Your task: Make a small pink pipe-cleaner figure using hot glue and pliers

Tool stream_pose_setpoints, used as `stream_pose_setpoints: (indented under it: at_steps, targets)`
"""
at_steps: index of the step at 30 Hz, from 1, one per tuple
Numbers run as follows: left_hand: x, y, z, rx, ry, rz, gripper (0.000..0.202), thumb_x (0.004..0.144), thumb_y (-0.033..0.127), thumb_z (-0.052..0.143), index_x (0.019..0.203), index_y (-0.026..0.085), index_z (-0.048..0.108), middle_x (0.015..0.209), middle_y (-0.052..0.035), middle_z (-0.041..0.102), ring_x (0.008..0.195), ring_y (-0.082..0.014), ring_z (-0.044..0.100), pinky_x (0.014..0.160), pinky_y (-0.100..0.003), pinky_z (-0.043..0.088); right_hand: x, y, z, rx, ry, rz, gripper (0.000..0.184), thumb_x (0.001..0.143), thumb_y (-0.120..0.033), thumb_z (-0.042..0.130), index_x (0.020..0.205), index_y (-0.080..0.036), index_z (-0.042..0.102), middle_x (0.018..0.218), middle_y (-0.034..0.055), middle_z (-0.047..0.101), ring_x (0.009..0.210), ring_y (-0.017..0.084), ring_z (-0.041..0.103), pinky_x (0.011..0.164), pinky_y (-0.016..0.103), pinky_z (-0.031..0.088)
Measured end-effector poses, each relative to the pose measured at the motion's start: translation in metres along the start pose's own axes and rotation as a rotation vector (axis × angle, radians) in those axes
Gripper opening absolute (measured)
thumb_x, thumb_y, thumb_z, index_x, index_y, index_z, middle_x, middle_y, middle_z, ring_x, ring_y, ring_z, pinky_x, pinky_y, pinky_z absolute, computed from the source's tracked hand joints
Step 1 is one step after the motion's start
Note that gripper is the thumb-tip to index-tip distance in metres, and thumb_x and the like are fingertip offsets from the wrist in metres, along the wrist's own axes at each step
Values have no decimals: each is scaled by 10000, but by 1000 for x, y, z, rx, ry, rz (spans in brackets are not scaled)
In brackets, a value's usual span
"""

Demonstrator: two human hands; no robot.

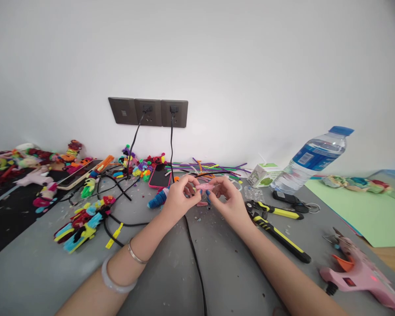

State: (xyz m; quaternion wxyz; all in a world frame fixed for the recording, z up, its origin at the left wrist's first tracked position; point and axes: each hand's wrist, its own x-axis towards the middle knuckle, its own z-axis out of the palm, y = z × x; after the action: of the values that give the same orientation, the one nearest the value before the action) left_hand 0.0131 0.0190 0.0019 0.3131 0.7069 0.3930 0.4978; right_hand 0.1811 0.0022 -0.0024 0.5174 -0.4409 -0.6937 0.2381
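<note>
My left hand [181, 195] and my right hand [227, 197] meet over the middle of the grey table [224, 267]. Both pinch the ends of a short pink fuzzy pipe-cleaner piece [204, 187] held level between them. A blue fuzzy piece [157, 199] lies just left of my left hand. My left wrist wears a pale bangle and a thin metal bracelet. A black cable [194, 254] runs between my forearms.
Yellow-black pliers [276, 230] lie right of my right hand. A pink glue gun [358, 272] rests at the front right. A water bottle [311, 160], small carton [263, 174], green paper [365, 210], pink phone [159, 176], loose pipe cleaners [213, 168] and fuzzy figures [80, 224] surround.
</note>
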Motion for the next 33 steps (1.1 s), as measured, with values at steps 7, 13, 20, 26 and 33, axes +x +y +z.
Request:
stream_pose_setpoints:
  at_steps: [7,13,20,26,33]
  targets:
    - [-1,-1,1,2,-17,41,141,732,115,572,839,198,535,809,25,588,590,-65,540,519,-174,422,0,1,-1,-52,30,-36,161,796,-173,605,945,-217,561,832,5,609,634,129,532,602,273,430]
    - [-1,-3,1,-2,-38,51,139,741,113,577,847,195,541,814,27,595,586,-60,533,526,-173,427,0,0,-1,-56,42,-7,155,793,-180,605,941,-216,572,826,0,611,634,130,524,608,275,421]
    - [-1,-1,0,-2,-37,58,117,750,130,577,842,195,546,813,20,608,578,-64,528,525,-180,428,0,-2,-1,-68,50,1,124,790,-196,608,904,-217,565,791,-5,616,618,131,520,598,273,415]
    - [-1,1,-1,-10,-52,56,101,751,149,583,838,194,558,800,7,613,576,-77,539,526,-194,433,0,-3,-1,-71,49,-12,128,783,-191,604,893,-226,548,778,-5,604,626,136,516,599,275,419]
    - [-1,3,-1,-12,-37,36,113,740,132,581,833,190,555,826,6,621,615,-83,557,565,-196,451,0,-2,-3,-58,47,-12,123,806,-202,627,912,-219,567,783,-6,598,627,134,510,605,277,417]
